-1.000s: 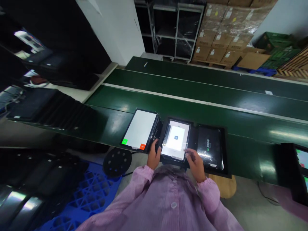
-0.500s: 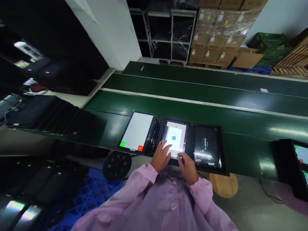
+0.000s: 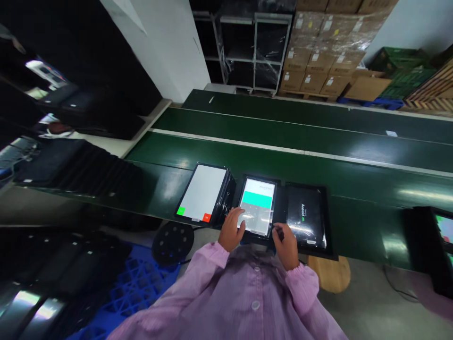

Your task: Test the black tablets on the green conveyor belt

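The middle tablet [image 3: 256, 212] lies face up on the green bench, its lit screen showing a teal band above a grey area. My left hand [image 3: 231, 230] is over its lower left side, fingers apart and one fingertip at the screen. My right hand [image 3: 286, 244] is by its lower right corner, fingers curled in; whether they hold anything is hidden. Left of it, a tablet with a white screen [image 3: 203, 191] and green and red corner squares lies on top of a stack. To the right, a dark tablet [image 3: 306, 217] shows an Android logo.
The long green bench [image 3: 361, 222] runs across the view. Dark stacked panels [image 3: 63, 165] stand at the left, and more lit devices [image 3: 444, 229] at the right edge. Below the bench are a wooden stool [image 3: 329, 274] and a blue pallet [image 3: 130, 283]. Cartons [image 3: 318, 61] stand behind.
The middle tablet's screen has changed from a pale window with a small icon to the teal and grey page. My left hand has drawn slightly left, my right hand slightly right.
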A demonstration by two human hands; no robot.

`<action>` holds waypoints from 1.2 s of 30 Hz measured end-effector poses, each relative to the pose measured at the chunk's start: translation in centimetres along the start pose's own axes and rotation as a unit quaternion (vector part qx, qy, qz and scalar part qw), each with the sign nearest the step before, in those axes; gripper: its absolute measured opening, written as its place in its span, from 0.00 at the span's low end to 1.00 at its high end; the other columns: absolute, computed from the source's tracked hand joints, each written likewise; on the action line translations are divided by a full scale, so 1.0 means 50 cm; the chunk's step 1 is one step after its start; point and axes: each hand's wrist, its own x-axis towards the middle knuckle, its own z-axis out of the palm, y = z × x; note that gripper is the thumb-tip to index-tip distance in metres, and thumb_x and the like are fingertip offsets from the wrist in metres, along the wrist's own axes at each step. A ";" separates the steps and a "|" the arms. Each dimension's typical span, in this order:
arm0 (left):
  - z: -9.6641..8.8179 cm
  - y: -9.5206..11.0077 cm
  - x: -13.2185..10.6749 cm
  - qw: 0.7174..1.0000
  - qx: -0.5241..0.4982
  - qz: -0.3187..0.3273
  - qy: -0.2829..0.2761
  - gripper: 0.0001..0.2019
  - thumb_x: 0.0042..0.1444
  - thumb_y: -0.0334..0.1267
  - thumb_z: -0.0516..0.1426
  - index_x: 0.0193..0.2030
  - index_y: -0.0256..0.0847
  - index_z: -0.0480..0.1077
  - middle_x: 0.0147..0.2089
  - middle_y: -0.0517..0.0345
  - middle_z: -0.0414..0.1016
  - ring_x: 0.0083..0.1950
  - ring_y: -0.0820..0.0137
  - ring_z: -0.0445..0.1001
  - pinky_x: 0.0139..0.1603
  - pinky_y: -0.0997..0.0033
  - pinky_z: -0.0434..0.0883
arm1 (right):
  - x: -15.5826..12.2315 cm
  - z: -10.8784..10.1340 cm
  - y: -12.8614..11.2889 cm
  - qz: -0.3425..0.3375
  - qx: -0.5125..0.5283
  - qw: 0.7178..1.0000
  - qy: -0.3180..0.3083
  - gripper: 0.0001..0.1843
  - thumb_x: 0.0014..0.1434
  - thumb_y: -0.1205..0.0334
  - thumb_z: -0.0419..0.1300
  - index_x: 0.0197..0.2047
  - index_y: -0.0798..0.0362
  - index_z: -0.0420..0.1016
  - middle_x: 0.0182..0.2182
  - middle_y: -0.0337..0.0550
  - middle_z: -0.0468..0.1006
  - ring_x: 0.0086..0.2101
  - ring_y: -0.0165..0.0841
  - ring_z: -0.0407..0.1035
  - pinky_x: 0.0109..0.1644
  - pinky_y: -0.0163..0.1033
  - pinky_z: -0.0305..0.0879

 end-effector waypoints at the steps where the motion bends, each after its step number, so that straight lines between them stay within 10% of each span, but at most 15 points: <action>1: 0.001 0.000 0.000 1.000 -0.002 -0.005 -0.001 0.18 0.70 0.37 0.50 0.64 0.41 0.66 0.61 0.44 0.76 0.68 0.56 0.70 0.73 0.43 0.65 | 0.001 0.000 0.000 -0.007 0.001 1.000 0.004 0.10 0.67 0.56 0.58 0.46 0.51 0.77 0.36 0.45 0.80 0.33 0.38 0.75 0.39 0.44 0.74; 11: 0.010 0.027 0.048 0.998 -0.026 0.017 -0.060 0.19 0.69 0.37 0.52 0.65 0.41 0.66 0.63 0.45 0.75 0.69 0.55 0.67 0.76 0.41 0.58 | 0.031 0.020 0.006 -0.101 -0.075 0.992 0.005 0.15 0.71 0.61 0.53 0.56 0.53 0.73 0.44 0.50 0.81 0.44 0.42 0.75 0.50 0.50 0.74; 36: 0.026 0.007 0.026 0.999 0.010 0.019 0.040 0.16 0.71 0.35 0.51 0.63 0.40 0.64 0.59 0.46 0.76 0.65 0.59 0.73 0.72 0.44 0.67 | 0.044 0.056 0.016 -0.189 -0.155 0.970 0.007 0.21 0.71 0.65 0.53 0.65 0.54 0.67 0.57 0.54 0.78 0.61 0.46 0.67 0.66 0.61 0.65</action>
